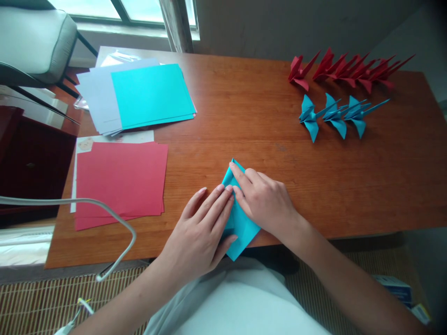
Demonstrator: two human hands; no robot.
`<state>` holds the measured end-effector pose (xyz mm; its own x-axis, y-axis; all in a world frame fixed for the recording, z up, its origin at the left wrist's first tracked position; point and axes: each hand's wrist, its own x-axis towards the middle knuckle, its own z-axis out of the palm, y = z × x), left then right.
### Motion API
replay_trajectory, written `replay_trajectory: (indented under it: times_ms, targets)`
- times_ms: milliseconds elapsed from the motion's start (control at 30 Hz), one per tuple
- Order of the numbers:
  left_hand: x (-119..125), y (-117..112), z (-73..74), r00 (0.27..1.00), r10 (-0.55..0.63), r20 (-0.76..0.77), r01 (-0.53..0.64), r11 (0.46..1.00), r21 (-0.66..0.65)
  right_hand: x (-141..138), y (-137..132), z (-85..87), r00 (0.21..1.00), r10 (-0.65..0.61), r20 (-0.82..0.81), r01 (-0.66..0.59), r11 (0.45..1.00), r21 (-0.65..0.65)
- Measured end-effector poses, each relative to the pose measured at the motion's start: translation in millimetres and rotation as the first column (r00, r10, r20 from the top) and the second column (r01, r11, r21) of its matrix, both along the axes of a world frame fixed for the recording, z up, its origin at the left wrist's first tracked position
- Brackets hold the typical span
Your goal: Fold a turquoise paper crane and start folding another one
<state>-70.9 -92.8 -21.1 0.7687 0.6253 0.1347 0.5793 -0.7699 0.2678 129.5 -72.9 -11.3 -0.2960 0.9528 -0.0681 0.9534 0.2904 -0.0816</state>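
A folded turquoise sheet of paper, shaped like a diamond, lies at the table's front edge with one tip pointing away from me. Flat across its left side rests my left hand, fingers stretched out and pressing on the paper. My right hand is on the upper right part. Its index fingertip touches the paper near the far tip, the thumb lies by the middle, and the other fingers are curled. Part of the paper is hidden beneath both hands.
Blue folded paper cranes and several red ones stand in rows at the back right of the wooden table. Turquoise sheets and red sheets are stacked at left. A white cable crosses the front left corner.
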Motion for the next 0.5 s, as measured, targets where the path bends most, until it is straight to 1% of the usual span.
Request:
replay_trajectory:
  times_ms: [100,300,500]
  targets:
    - [-0.2,-0.1,-0.1,1.000,0.001,0.003,-0.001,1.000,0.003,-2.1,2.2,3.2,1.000,-0.022,0.008,0.022,0.999,-0.042]
    - [-0.4,0.4,-1.3,1.000,-0.002,0.007,0.002,1.000,0.007,-5.9,6.3,6.0,0.998,-0.056,0.025,0.058,0.995,-0.086]
    - [0.4,-0.7,-0.9,1.000,-0.005,0.005,0.005,1.000,0.010,-8.0,9.0,7.0,0.997,-0.072,0.025,0.074,0.992,-0.105]
